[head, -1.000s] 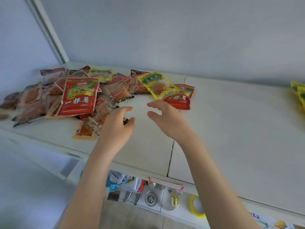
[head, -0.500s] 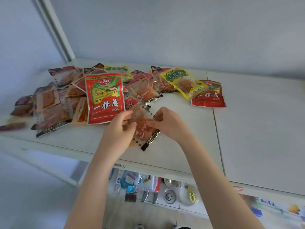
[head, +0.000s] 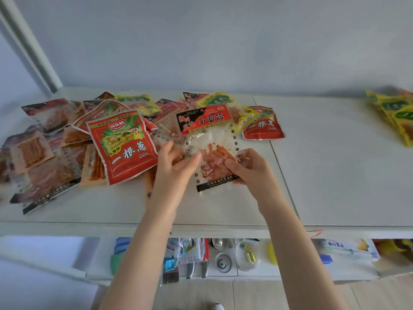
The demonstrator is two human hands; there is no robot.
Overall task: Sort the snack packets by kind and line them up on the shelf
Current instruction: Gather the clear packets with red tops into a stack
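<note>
Both hands held one clear packet with a black-and-red header, just above the white shelf. The left hand pinched its left edge. The right hand gripped its lower right side, thumb in front, fingers curled behind. A jumbled pile of packets lay to the left, a red packet on top. Yellow packets lay far right.

My only view comes from the camera on my head, tilted forward and down across my forearms. My left hand and right hand, with the clear packet, sit close, mid-frame. The white shelf spreads left and right; the wall closes the far side, the floor the near edge.
</note>
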